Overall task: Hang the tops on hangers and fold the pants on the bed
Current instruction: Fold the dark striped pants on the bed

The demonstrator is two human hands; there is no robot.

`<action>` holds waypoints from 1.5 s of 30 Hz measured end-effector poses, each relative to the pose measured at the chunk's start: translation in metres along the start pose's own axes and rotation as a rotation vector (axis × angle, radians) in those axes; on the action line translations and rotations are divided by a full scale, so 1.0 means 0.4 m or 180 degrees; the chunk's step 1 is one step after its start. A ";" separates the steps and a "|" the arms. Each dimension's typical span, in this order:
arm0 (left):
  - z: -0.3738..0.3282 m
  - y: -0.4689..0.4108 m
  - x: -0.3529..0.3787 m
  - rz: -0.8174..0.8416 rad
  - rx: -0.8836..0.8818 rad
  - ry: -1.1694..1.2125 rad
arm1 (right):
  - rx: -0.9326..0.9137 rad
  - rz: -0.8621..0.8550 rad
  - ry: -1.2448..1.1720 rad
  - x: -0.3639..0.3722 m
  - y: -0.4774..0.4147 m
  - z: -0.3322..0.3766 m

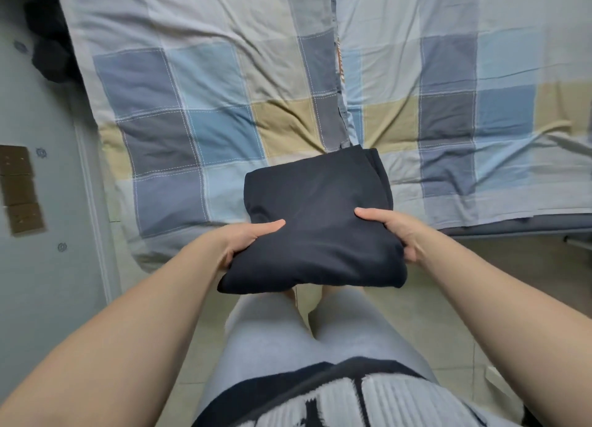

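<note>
From the head view, a bed under a checked quilt of blue, grey and beige squares [198, 113] filled the frame, with a pale wall to its left and tiled floor below. A folded bundle of dark navy pants [317, 202] was held at the bed's near edge, partly over the floor. The left hand [246, 241] and right hand [395, 231] each gripped one side, thumbs on top. The folding looked finished. The next move likely called for setting the bundle flat on the quilt.
</note>
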State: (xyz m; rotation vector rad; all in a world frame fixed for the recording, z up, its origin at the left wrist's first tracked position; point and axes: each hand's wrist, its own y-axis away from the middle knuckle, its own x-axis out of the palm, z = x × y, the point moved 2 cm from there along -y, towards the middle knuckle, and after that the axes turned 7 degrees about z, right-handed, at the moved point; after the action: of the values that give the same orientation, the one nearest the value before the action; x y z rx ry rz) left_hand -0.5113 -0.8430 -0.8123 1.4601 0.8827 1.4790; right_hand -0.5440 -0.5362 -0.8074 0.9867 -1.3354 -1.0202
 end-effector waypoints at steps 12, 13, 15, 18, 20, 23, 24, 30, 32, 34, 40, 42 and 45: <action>-0.113 0.350 0.192 0.0001 0.1859 -0.0851 | -0.2160 -0.0476 -0.0670 0.107 0.455 -0.115; -0.126 0.366 0.220 0.0112 0.1936 -0.0924 | -0.2317 -0.0578 -0.0713 0.101 0.493 -0.126; -0.148 0.393 0.283 0.0305 0.2033 -0.1122 | -0.2595 -0.0769 -0.0815 0.086 0.569 -0.156; -0.174 0.417 0.401 0.0625 0.2067 -0.1454 | -0.2947 -0.1028 -0.1080 0.046 0.676 -0.222; -0.183 0.427 0.495 0.0819 0.2103 -0.1702 | -0.3124 -0.1203 -0.1300 0.016 0.742 -0.281; -0.166 0.432 0.657 0.1035 0.2177 -0.2098 | -0.3318 -0.1511 -0.1626 -0.035 0.833 -0.392; -0.151 0.431 0.713 0.1089 0.2214 -0.2221 | -0.3390 -0.1599 -0.1721 -0.054 0.859 -0.434; 0.033 0.407 1.053 0.1550 0.2226 -0.2820 | -0.3848 -0.2079 -0.2214 -0.186 0.996 -0.745; 0.123 0.391 1.160 0.1654 0.2259 -0.2993 | -0.3994 -0.2199 -0.2334 -0.233 1.033 -0.866; 0.222 0.369 1.264 0.1742 0.2306 -0.3080 | -0.4108 -0.2352 -0.2465 -0.285 1.071 -0.992; 0.546 0.285 1.565 0.2125 0.2199 -0.3529 | -0.4241 -0.2851 -0.3021 -0.433 1.164 -1.377; 0.651 0.263 1.655 0.2239 0.2070 -0.3763 | -0.4307 -0.2973 -0.3248 -0.460 1.187 -1.498; 0.787 0.236 1.775 0.2378 0.1864 -0.4081 | -0.4362 -0.3169 -0.3541 -0.490 1.207 -1.652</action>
State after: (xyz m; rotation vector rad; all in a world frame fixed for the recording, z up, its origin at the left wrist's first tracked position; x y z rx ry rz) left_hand -0.1724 -0.2521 -0.4277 2.8145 -0.1134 0.3673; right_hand 0.1256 -0.2292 -0.4008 -0.1960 -0.4110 -2.9203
